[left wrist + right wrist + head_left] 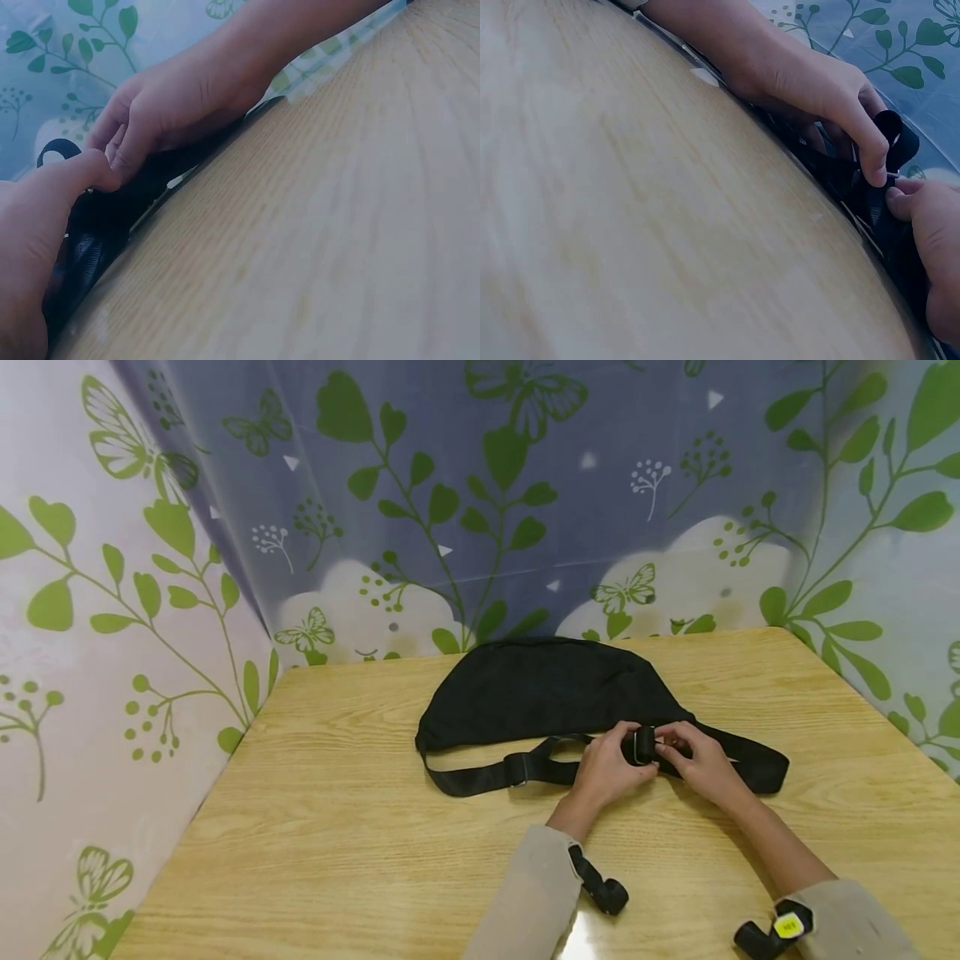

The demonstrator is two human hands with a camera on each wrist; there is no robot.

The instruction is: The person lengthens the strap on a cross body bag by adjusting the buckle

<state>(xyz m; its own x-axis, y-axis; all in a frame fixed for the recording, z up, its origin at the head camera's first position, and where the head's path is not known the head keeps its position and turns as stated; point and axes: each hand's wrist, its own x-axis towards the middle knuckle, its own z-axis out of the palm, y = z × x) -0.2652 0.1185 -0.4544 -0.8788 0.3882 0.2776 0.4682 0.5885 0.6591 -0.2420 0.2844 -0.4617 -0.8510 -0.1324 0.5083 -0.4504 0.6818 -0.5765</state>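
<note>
A black waist bag (547, 689) lies on the wooden table, its webbing strap (472, 781) spread along the near side. Both hands meet at the strap, right of the bag's middle. My left hand (611, 768) grips the strap just left of a raised loop (647, 743), which has a thin pale metallic edge beside it. From the other side my right hand (701, 764) pinches the webbing, thumb and fingers close to the left thumb. In the right wrist view the strap loop (901, 139) stands up above the fingertips. The palms hide part of the strap.
A strap adjuster (517, 768) sits left of the hands. The strap's folded end (765, 770) lies to the right. Behind the light wooden table (337, 852) hangs a blue printed cloth (435, 443); patterned panels flank it. Black wrist straps (600, 885) hang from the sleeves.
</note>
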